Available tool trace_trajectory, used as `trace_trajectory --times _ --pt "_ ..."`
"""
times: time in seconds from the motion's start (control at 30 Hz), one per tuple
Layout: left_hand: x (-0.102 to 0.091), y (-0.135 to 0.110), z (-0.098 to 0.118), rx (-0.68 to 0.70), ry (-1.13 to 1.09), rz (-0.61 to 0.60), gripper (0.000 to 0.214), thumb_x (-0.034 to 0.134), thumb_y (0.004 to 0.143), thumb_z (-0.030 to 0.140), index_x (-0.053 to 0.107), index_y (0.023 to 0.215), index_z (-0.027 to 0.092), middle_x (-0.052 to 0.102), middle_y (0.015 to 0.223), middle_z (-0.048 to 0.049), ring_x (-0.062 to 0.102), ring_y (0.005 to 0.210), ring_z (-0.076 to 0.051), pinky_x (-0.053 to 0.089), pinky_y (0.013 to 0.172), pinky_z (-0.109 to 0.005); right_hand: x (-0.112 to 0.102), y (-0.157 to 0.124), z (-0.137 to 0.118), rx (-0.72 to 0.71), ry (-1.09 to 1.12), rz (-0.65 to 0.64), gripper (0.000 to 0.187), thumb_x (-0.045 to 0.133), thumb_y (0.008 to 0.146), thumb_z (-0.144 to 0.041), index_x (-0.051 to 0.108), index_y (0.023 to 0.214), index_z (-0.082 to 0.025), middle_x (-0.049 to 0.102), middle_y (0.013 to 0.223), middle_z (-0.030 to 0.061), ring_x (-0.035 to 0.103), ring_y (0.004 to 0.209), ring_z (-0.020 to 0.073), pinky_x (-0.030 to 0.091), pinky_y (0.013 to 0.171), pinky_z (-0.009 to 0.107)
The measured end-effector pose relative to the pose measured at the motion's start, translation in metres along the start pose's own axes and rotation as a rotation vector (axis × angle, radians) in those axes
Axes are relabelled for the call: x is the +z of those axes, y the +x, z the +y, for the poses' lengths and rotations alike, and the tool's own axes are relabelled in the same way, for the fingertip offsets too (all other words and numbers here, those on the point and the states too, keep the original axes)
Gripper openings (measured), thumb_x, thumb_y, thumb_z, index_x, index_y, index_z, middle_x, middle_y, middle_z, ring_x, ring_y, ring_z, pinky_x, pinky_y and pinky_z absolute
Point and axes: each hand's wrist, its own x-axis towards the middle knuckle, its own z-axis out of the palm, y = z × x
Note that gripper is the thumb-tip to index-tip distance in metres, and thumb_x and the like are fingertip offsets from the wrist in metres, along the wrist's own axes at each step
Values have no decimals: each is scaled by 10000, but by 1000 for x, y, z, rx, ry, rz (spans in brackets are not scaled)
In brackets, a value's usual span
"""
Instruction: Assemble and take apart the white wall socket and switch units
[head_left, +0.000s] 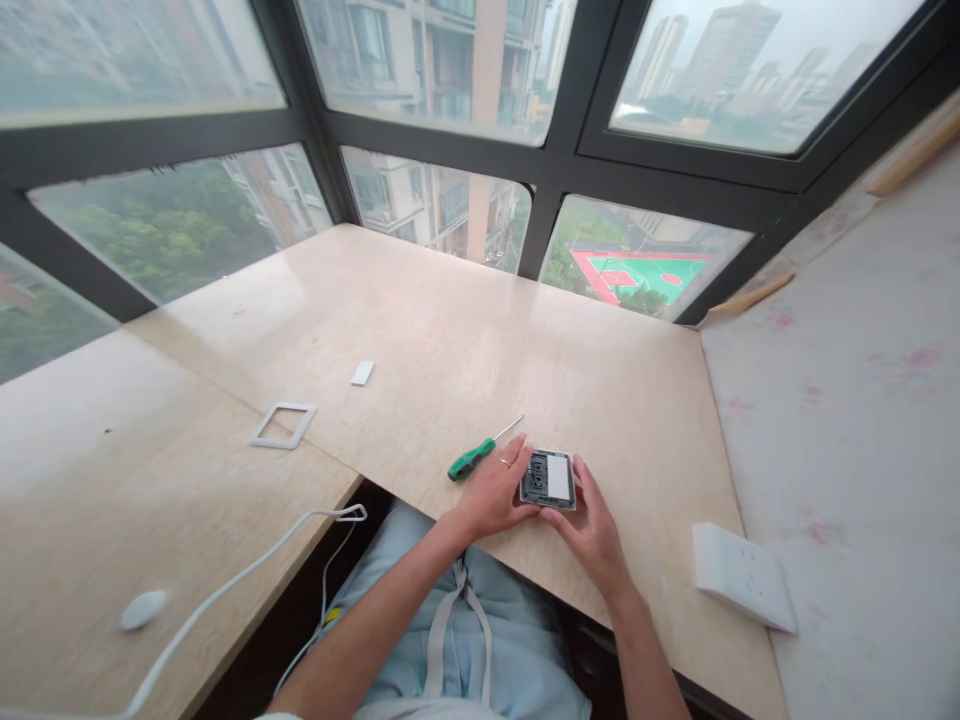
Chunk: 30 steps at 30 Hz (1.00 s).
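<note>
Both hands are closed around a square wall switch just above the near edge of the table. My left hand grips its left side, and my right hand holds the right side and lower corner. One half of the switch's face shows dark inner parts; a white rocker covers the other half. Beside my left hand lies a screwdriver with a green and black handle, its shaft pointing away to the right. Farther left on the table are a loose white rocker plate and a square white frame.
A white cable runs over the left part of the wooden table, near a round white disc. At right, a white socket box sits against the flowered wall. Dark-framed windows border the far side.
</note>
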Motion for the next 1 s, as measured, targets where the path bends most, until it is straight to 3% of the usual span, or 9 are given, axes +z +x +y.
trace_trajectory --times 0.2,0.3,0.37,0.47,0.57,0.67,0.77,0.87,1.0 --pt "-7 -10 5 -7 -129 -3 887 731 801 313 234 1522 171 257 1588 -187 269 1472 -293 336 1174 -460 -2 17 12 -40 -146 -79 1117 724 742 -581 51 1566 -243 402 1529 169 441 1362 351 389 1093 557" --pt "-36 -16 9 54 -283 81 704 705 817 308 406 1446 201 480 1472 -150 462 1364 -277 416 1125 -435 -3 27 16 -95 -221 -92 1133 714 709 -643 95 1562 -225 442 1499 182 466 1331 373 417 1060 554" --pt "-66 -16 3 60 -372 221 418 642 867 292 584 1272 206 669 1241 -114 621 1178 -236 508 1020 -386 -3 32 19 -105 -252 -81 1090 695 703 -672 179 1546 -213 491 1456 186 505 1287 380 438 1036 553" --pt "-114 -13 -26 -112 -382 473 322 607 887 309 611 1181 178 691 1131 -112 685 975 -195 571 850 -335 -1 34 22 -105 -262 -59 1027 681 696 -693 280 1510 -210 536 1409 177 534 1249 376 447 1024 547" --pt "-150 -11 -72 -445 -185 576 414 629 850 282 548 1236 157 646 1224 -131 665 1033 -206 558 846 -328 0 33 23 -86 -243 -47 1002 677 683 -708 330 1483 -214 560 1379 169 554 1216 368 463 1006 538" --pt "-167 -12 -116 -786 100 618 426 585 860 217 497 1273 165 636 1248 -123 628 1131 -209 501 948 -340 0 33 22 -57 -235 -49 989 672 666 -724 367 1459 -217 588 1334 164 573 1176 368 485 974 530" --pt "-175 -12 -148 -924 189 610 458 577 817 126 488 1265 155 633 1252 -152 585 1210 -248 441 1011 -359 -1 34 21 -40 -239 -62 964 662 668 -731 390 1443 -226 602 1309 152 580 1153 366 494 956 526" --pt "-180 -11 -171 -1024 245 540 484 644 770 147 496 1231 122 646 1212 -199 575 1226 -307 450 968 -369 -2 35 20 -41 -236 -65 974 650 664 -749 397 1438 -215 601 1308 153 576 1151 372 488 959 533" --pt "-189 -10 -191 -1010 284 431 553 717 743 254 494 1232 123 652 1214 -202 592 1194 -331 468 932 -394 -2 35 19 -55 -239 -66 973 632 671 -761 399 1436 -206 603 1299 156 573 1148 374 479 966 540"
